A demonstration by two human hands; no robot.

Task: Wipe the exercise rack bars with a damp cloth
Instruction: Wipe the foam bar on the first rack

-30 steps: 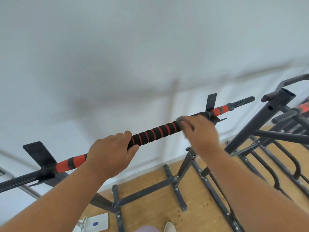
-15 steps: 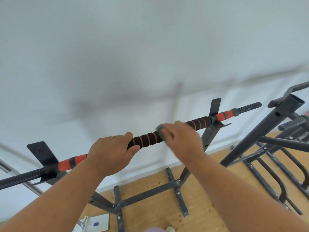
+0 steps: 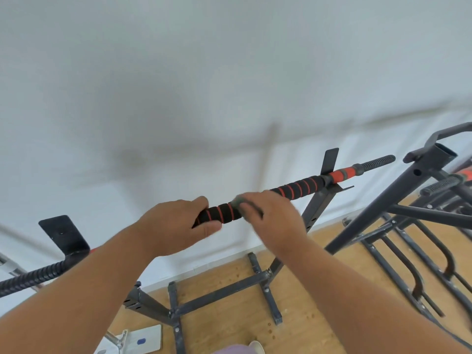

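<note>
- The bar runs across the rack from low left to high right, with black foam grip ringed in red along its middle.
- The left hand is wrapped around the foam, fingers curled over the top and thumb underneath.
- The right hand sits just to its right on the same bar, pressing a grey cloth against the foam; only a small bunch of cloth shows by the fingers, which curl over it.
- A short stretch of foam lies bare between the two hands.
- To the right, the foam runs on free up to the black bracket, then orange sleeve and ribbed end.
- A second rack stands near on the right.
- The white wall is close behind the bar; the wooden floor lies below.
</note>
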